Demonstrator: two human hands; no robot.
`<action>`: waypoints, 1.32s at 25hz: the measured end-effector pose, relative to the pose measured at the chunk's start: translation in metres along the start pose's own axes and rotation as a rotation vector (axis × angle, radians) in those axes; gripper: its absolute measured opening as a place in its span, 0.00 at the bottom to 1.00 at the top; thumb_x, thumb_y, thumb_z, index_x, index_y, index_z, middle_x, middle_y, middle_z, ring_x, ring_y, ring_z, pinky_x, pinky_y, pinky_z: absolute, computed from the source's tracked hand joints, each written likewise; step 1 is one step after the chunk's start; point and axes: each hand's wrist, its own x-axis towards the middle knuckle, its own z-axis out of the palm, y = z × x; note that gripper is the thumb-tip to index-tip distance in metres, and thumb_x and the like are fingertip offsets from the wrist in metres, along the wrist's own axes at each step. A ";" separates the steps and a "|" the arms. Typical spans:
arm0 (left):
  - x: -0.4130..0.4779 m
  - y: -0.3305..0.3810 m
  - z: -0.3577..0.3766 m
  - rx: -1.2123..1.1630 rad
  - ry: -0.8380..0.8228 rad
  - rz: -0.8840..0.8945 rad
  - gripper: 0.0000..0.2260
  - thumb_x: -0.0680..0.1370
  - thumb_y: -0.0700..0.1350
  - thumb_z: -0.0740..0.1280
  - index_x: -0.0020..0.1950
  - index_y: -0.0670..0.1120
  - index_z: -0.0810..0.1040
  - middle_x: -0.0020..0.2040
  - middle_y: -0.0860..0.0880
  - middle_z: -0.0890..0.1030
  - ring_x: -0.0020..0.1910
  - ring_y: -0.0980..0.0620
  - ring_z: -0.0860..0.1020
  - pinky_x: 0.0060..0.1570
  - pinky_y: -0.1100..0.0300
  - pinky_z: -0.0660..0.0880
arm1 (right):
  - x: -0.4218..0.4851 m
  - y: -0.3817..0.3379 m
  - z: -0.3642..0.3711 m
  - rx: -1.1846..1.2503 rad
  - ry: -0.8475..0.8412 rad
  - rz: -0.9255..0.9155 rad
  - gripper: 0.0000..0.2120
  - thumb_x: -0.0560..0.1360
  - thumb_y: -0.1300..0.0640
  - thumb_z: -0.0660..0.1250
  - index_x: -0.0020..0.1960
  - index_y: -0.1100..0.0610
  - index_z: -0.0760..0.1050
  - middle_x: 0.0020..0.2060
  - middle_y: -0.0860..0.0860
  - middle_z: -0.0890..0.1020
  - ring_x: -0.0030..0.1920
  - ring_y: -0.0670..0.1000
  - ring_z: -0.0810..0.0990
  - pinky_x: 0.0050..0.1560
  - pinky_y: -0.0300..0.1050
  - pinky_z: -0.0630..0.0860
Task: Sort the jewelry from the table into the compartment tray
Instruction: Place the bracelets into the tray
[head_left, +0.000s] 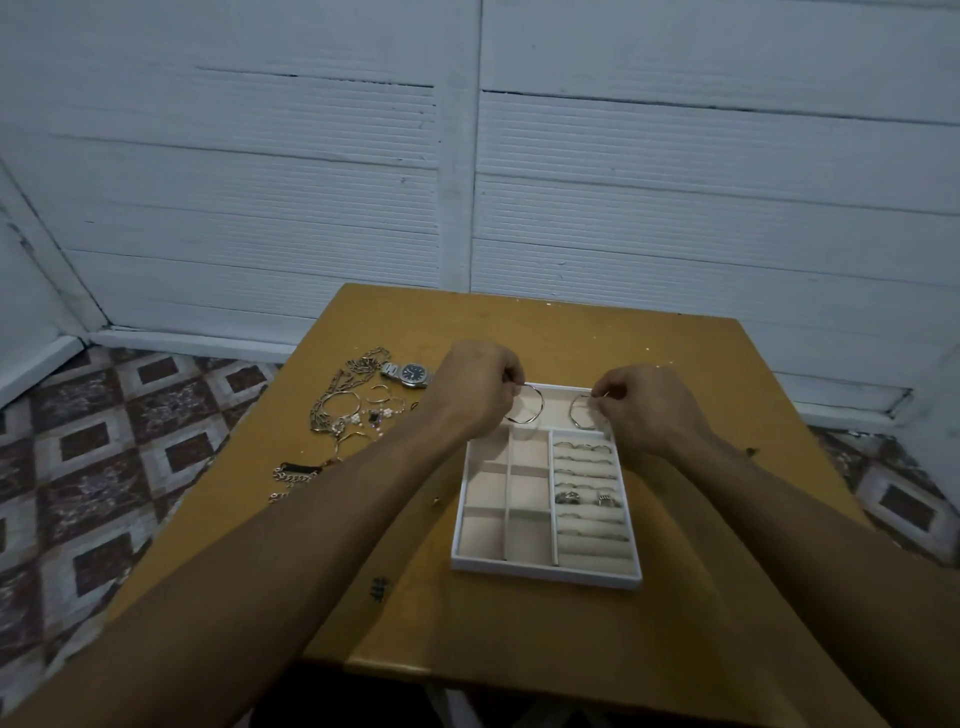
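A white compartment tray (545, 570) with beige lining sits on the wooden table (519, 623). Several rings sit in the padded ring rows (589, 499) on its right side; the square compartments on its left look empty. My left hand (475, 387) pinches a thin bangle (530, 410) over the tray's long far compartment. Over the same compartment's right end, my right hand (649, 410) pinches a second thin bangle (579, 413). Left of the tray lies a pile of loose jewelry (343, 415): chains, bangles, earrings, and a wristwatch (413, 373).
A chain bracelet (296, 473) lies near the table's left edge. A small piece (436, 500) rests just left of the tray. The table stands against a white plank wall, with patterned floor tiles on both sides.
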 end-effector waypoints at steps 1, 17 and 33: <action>0.003 0.001 0.003 0.009 -0.007 0.001 0.06 0.75 0.36 0.67 0.46 0.43 0.84 0.41 0.48 0.83 0.36 0.55 0.78 0.41 0.64 0.75 | 0.000 0.002 0.001 -0.010 -0.004 -0.009 0.06 0.75 0.53 0.67 0.48 0.49 0.83 0.44 0.47 0.85 0.43 0.47 0.80 0.44 0.47 0.79; 0.019 0.015 0.025 0.098 -0.082 -0.042 0.06 0.75 0.40 0.69 0.49 0.48 0.84 0.47 0.48 0.84 0.47 0.50 0.80 0.49 0.54 0.79 | 0.000 -0.002 0.008 -0.183 -0.089 -0.039 0.09 0.73 0.59 0.66 0.45 0.54 0.86 0.41 0.49 0.85 0.38 0.49 0.80 0.39 0.47 0.81; 0.031 0.042 0.059 0.000 -0.056 -0.107 0.07 0.75 0.37 0.67 0.47 0.44 0.85 0.46 0.45 0.84 0.47 0.48 0.81 0.49 0.53 0.79 | -0.018 0.015 -0.022 0.036 -0.022 0.005 0.12 0.76 0.56 0.63 0.55 0.53 0.81 0.50 0.50 0.84 0.47 0.48 0.80 0.48 0.48 0.80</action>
